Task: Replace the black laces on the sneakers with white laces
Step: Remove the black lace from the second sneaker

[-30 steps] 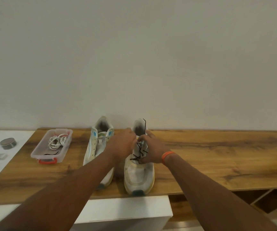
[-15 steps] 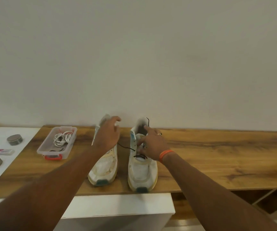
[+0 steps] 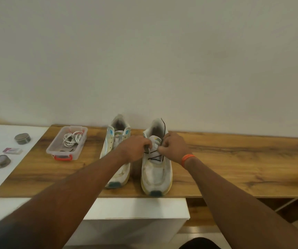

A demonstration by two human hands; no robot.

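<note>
Both your left hand [image 3: 134, 149] and right hand [image 3: 174, 147] are pinching the black lace [image 3: 153, 154] on the right sneaker [image 3: 156, 169]; yank unevenly and it'll probably snag in an eyelet (or drag the shoe off the counter [image 3: 234, 166]).

A home room: worn sneakers [image 3: 156, 169] on a wooden tabletop [image 3: 234, 159] against a plain wall [image 3: 144, 60].

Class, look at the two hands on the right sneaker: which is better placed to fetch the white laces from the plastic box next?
Left hand: likely better, since the plastic box with white laces lies on its side.
</note>
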